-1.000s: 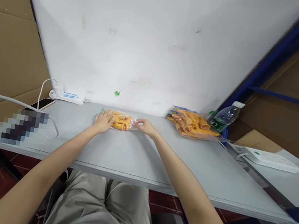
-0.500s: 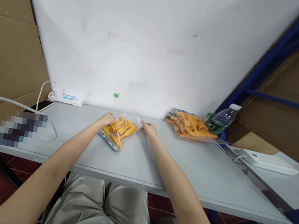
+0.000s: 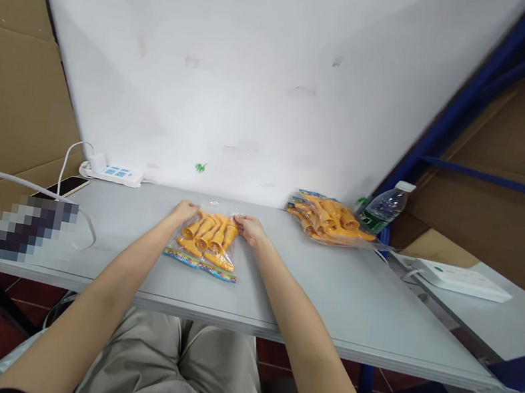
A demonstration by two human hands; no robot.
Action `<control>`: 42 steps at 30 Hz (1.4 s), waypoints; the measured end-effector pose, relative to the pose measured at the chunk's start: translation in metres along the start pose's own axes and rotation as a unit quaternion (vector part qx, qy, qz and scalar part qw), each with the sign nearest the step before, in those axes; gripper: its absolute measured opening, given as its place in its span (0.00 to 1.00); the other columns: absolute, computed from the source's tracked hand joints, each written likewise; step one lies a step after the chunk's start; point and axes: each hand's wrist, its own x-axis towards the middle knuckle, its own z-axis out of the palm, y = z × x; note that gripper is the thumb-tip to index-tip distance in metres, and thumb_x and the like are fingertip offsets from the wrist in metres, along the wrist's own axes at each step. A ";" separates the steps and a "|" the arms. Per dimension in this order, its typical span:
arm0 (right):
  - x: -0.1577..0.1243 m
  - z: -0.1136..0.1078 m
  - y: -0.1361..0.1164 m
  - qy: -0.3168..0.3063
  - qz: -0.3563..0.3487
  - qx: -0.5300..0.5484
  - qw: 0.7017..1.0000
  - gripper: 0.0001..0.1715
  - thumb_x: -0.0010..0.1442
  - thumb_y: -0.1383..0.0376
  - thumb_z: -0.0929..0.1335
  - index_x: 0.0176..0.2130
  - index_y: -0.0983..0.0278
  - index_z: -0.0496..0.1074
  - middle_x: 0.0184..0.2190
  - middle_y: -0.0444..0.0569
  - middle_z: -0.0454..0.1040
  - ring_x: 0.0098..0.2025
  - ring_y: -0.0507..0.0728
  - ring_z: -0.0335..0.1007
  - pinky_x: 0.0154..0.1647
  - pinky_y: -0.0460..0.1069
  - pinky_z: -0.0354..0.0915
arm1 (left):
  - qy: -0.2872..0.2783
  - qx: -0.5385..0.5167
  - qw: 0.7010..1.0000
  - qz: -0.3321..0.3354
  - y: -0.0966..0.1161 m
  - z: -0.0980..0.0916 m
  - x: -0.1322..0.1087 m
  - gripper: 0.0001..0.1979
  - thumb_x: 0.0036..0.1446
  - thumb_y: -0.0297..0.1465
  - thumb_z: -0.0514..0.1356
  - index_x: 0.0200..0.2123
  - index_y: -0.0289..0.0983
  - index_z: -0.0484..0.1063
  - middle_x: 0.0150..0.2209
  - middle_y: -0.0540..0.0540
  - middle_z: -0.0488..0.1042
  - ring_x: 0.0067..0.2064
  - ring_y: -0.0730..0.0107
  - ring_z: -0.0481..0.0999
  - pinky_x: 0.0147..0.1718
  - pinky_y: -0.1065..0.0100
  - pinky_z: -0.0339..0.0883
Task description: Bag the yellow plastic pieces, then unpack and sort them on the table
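Note:
A clear plastic bag (image 3: 200, 267) with a colourful printed strip along its near edge lies on the grey table (image 3: 316, 294) in front of me. Inside it are several orange, horn-shaped plastic pieces (image 3: 210, 233) with flared, hollow ends. My left hand (image 3: 184, 211) pinches the bag's far left corner, fingers closed. At the far right corner, my right hand (image 3: 249, 228) grips the clear film between thumb and fingers. More bags of the same orange pieces (image 3: 329, 220) are piled at the back right, apart from my hands.
A plastic bottle (image 3: 386, 208) leans behind the piled bags. White power strips stand at the back left (image 3: 118, 175) and far right (image 3: 463, 281). A phone (image 3: 72, 185), white cables and a blurred-out item (image 3: 30, 230) lie on the left. Cardboard (image 3: 5, 97) borders the left side.
The bag has turned from a slant to nearly square with the table edge, and its pieces are spread flatter. My right hand has moved slightly left along with the bag's corner.

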 end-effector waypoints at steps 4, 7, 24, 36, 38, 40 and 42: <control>-0.001 0.006 0.003 -0.002 -0.012 0.009 1.000 0.11 0.54 0.72 0.70 0.22 0.64 0.68 0.20 0.43 0.72 0.23 0.48 0.67 0.28 0.42 0.66 | 0.019 -0.011 1.000 -0.014 -0.005 0.007 0.002 0.06 0.45 0.32 0.64 0.21 0.37 0.71 0.20 0.46 0.73 0.33 0.60 0.76 0.32 0.66 0.66; 0.000 0.010 0.007 0.007 -0.027 0.013 1.000 0.11 0.54 0.70 0.70 0.23 0.64 0.68 0.20 0.43 0.72 0.23 0.48 0.66 0.28 0.42 0.65 | 0.029 -0.020 0.999 -0.020 -0.008 0.007 0.001 0.04 0.43 0.29 0.63 0.21 0.37 0.70 0.19 0.48 0.72 0.32 0.63 0.76 0.33 0.67 0.66; -0.008 0.003 0.018 -0.019 -0.081 0.020 0.996 0.16 0.45 0.58 0.77 0.25 0.64 0.70 0.24 0.44 0.75 0.27 0.50 0.70 0.29 0.43 0.66 | 0.009 -0.191 0.981 0.014 -0.019 -0.014 -0.024 0.10 0.53 0.28 0.60 0.41 0.35 0.68 0.35 0.44 0.79 0.41 0.68 0.78 0.44 0.67 0.69; -0.010 0.001 0.016 -0.032 -0.066 0.047 0.996 0.06 0.51 0.68 0.73 0.26 0.64 0.72 0.24 0.44 0.76 0.27 0.49 0.71 0.29 0.42 0.67 | 0.017 -0.189 0.982 -0.020 -0.009 -0.003 -0.011 0.04 0.47 0.25 0.64 0.24 0.35 0.71 0.30 0.43 0.79 0.39 0.63 0.79 0.44 0.65 0.69; -0.011 0.000 0.015 -0.039 -0.058 0.065 0.995 0.03 0.52 0.73 0.70 0.29 0.65 0.73 0.24 0.45 0.77 0.28 0.50 0.72 0.30 0.43 0.68 | 0.022 -0.201 0.979 -0.018 -0.010 -0.004 -0.011 0.04 0.45 0.24 0.64 0.24 0.35 0.71 0.28 0.45 0.78 0.38 0.64 0.79 0.43 0.64 0.69; -0.011 -0.002 0.014 -0.044 -0.054 0.077 0.995 0.07 0.52 0.75 0.69 0.32 0.65 0.75 0.25 0.45 0.78 0.28 0.51 0.73 0.31 0.44 0.69 | 0.026 -0.216 0.976 -0.010 -0.012 -0.004 -0.012 0.05 0.43 0.23 0.65 0.25 0.36 0.72 0.27 0.46 0.77 0.37 0.65 0.78 0.43 0.64 0.69; -0.012 -0.003 0.012 -0.048 -0.052 0.080 0.994 0.09 0.51 0.76 0.69 0.32 0.65 0.75 0.25 0.46 0.78 0.29 0.51 0.74 0.32 0.45 0.70 | 0.030 -0.241 0.970 0.002 -0.014 -0.003 -0.012 0.06 0.42 0.22 0.65 0.26 0.36 0.72 0.26 0.47 0.77 0.36 0.66 0.78 0.43 0.64 0.69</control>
